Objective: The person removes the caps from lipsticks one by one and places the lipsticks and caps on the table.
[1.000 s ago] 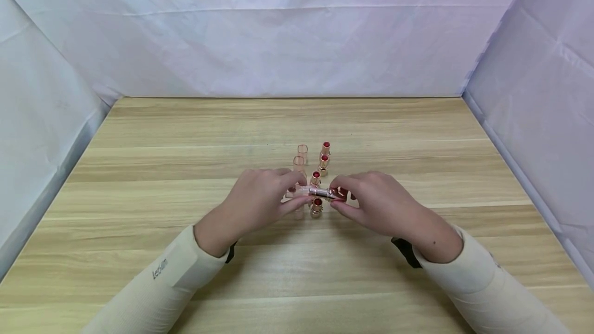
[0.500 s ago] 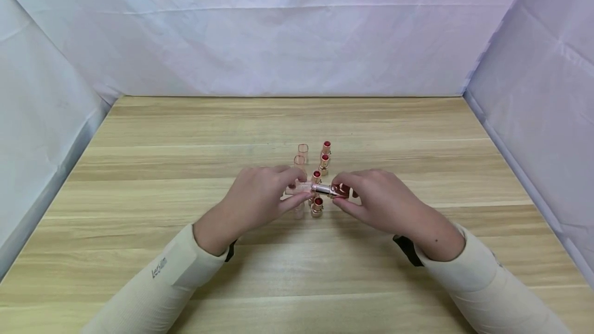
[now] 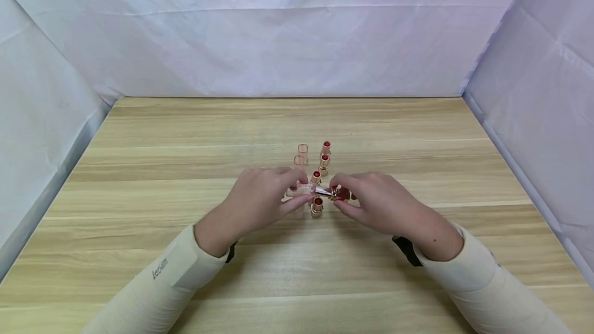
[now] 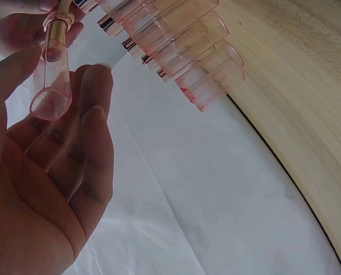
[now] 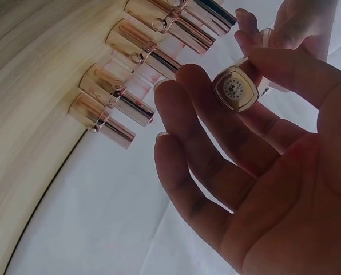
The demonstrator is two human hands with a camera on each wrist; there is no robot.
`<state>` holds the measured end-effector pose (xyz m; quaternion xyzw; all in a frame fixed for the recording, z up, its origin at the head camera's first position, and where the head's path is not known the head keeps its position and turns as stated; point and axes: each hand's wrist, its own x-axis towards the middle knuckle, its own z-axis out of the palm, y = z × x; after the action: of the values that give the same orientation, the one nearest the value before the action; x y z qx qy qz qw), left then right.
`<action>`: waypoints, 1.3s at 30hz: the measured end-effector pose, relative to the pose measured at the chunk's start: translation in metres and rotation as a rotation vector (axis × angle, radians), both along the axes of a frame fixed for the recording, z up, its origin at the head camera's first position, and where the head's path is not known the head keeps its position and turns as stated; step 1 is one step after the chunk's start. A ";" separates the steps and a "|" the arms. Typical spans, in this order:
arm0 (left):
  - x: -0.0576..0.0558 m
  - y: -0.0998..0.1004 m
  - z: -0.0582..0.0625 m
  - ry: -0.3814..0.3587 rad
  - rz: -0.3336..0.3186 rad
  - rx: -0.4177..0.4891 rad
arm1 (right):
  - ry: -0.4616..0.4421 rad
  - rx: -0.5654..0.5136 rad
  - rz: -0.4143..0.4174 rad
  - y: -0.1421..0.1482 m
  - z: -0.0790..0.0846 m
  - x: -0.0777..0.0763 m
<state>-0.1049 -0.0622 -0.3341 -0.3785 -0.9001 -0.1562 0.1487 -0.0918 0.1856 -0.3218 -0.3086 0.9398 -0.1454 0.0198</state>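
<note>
Between finger and thumb, my left hand (image 3: 260,195) pinches a clear pinkish lipstick cap (image 4: 51,80). My right hand (image 3: 376,200) grips the base of a lipstick (image 3: 324,191), whose shiny tube points left at the cap. Cap and tube are lined up end to end above the table, and in the left wrist view the cap's end meets the gold tube. A round "04" label (image 5: 234,89) shows on the lipstick's bottom in the right wrist view. My right hand's other fingers (image 5: 187,143) extend loosely beside it.
Several uncapped red lipsticks (image 3: 324,161) stand upright in a column just beyond and under my hands. Left of them is a column of clear caps (image 3: 302,149), partly hidden by my left hand. White cloth (image 3: 297,50) hangs behind the wooden table (image 3: 185,133).
Both hands stay in nearly the same place with the cap and lipstick held end to end. The lipstick shifts and tilts slightly against the cap.
</note>
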 end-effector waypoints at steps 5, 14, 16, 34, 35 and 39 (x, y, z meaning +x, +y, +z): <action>0.000 0.000 0.001 -0.012 0.006 0.007 | -0.004 0.007 0.000 0.000 0.000 0.000; 0.000 0.000 0.001 0.010 0.003 0.004 | -0.017 0.005 0.001 0.000 0.000 0.000; 0.000 -0.001 0.001 0.013 -0.001 0.002 | -0.012 0.005 0.004 0.000 -0.001 -0.001; 0.001 0.000 0.000 0.047 -0.002 0.059 | -0.041 0.041 0.059 0.000 -0.002 0.001; 0.001 0.000 0.000 0.049 0.001 0.058 | -0.046 0.049 0.075 0.000 -0.003 0.001; 0.001 0.000 0.000 0.053 0.013 0.061 | -0.061 0.071 0.125 -0.001 -0.005 0.001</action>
<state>-0.1035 -0.0624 -0.3338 -0.3718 -0.8932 -0.1723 0.1850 -0.0904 0.1849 -0.3266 -0.3611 0.9223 -0.1196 0.0684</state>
